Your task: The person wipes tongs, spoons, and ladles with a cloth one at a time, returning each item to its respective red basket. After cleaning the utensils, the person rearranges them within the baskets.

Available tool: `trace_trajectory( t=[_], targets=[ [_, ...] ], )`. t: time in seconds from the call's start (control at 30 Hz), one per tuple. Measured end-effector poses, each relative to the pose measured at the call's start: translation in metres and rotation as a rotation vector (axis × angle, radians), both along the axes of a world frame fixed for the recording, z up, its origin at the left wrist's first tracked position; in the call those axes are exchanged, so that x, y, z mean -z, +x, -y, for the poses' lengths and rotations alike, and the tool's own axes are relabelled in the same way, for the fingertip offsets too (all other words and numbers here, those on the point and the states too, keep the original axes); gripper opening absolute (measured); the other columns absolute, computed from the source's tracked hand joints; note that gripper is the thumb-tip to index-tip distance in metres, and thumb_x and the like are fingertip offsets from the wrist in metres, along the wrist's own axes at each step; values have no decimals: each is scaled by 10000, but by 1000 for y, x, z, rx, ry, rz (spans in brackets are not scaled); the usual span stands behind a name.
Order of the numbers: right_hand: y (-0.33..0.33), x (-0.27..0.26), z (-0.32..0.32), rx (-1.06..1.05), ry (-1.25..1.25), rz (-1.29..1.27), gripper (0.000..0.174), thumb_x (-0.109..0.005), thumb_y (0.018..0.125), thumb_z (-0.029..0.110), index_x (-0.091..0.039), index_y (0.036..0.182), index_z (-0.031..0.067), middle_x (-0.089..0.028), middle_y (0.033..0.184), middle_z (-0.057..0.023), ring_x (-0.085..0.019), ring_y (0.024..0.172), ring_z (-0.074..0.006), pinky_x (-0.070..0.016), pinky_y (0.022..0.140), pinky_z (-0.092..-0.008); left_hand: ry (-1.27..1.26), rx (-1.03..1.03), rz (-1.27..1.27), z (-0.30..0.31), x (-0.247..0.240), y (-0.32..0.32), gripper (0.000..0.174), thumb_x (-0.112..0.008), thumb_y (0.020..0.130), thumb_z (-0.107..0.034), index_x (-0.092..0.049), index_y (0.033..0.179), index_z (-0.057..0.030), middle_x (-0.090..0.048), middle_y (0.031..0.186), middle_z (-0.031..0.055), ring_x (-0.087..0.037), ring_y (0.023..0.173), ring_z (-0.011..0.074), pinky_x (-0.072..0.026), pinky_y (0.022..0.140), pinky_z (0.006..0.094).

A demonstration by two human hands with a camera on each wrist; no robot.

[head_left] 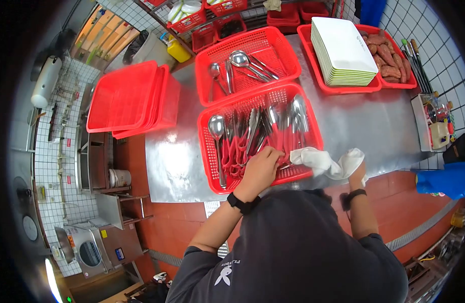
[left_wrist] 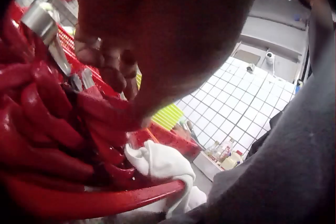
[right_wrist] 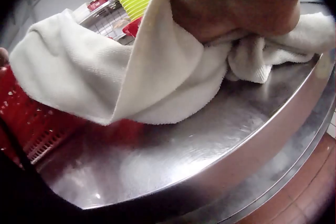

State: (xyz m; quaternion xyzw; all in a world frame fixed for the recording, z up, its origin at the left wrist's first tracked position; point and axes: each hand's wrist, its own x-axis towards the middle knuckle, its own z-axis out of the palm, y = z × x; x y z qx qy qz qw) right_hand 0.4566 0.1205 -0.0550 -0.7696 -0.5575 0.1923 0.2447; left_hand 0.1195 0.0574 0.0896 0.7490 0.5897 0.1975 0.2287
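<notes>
My left hand (head_left: 260, 171) reaches into the near red basket (head_left: 205, 164), fingers curled at the red handles of the tongs (head_left: 288, 141). In the left wrist view the fingers overlap a red handle (left_wrist: 105, 111), and the palm side is in shadow. Many metal-headed tongs lie packed in that basket, with a large spoon (head_left: 217, 127) along its left side. Out to the right, my right hand (head_left: 357, 174) grips one end of a white cloth (head_left: 326, 164). The cloth's other end drapes by the basket's right front corner; in the right wrist view the cloth (right_wrist: 163, 71) hangs in folds over the steel table.
Behind stands another red basket (head_left: 207, 70) with ladles and spoons. Stacked red baskets (head_left: 124, 98) are at the left. At the back right, a red tray (head_left: 338, 91) bears white-topped, green-edged boards (head_left: 343, 45), beside sweet potatoes (head_left: 389, 55). The steel table (head_left: 364, 121) ends at my body.
</notes>
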Motion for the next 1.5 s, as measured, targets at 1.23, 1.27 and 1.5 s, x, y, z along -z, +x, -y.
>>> trace_trajectory(
  t=[1.23,1.27,1.5],
  targets=[
    [-4,29,15,85,82,62,296,-685,737,264,-610,892,23,-654,878,-183,-638,851,-394,-494,727,-447,-69,-196,-87,-189,-7,-150,362,-630,850,-199,-599,1152,-2,-676,1013,178,-644,970,316,-498,868,410],
    [-9,25,16,118,151,53,247,-650,747,239,-599,876,35,-631,881,-175,-611,836,-398,-478,731,-451,-188,-223,-76,-208,15,-176,370,-623,859,-196,-588,1161,17,-679,1034,178,-657,968,292,-503,861,393],
    [-14,-41,-16,-169,-186,232,250,-669,738,261,-616,885,66,-640,855,-138,-627,826,-366,-493,712,-433,-738,-212,-494,-286,85,-234,598,-624,850,-401,-528,1296,-14,-568,1302,240,-540,1226,382,-418,1035,436]
  ],
)
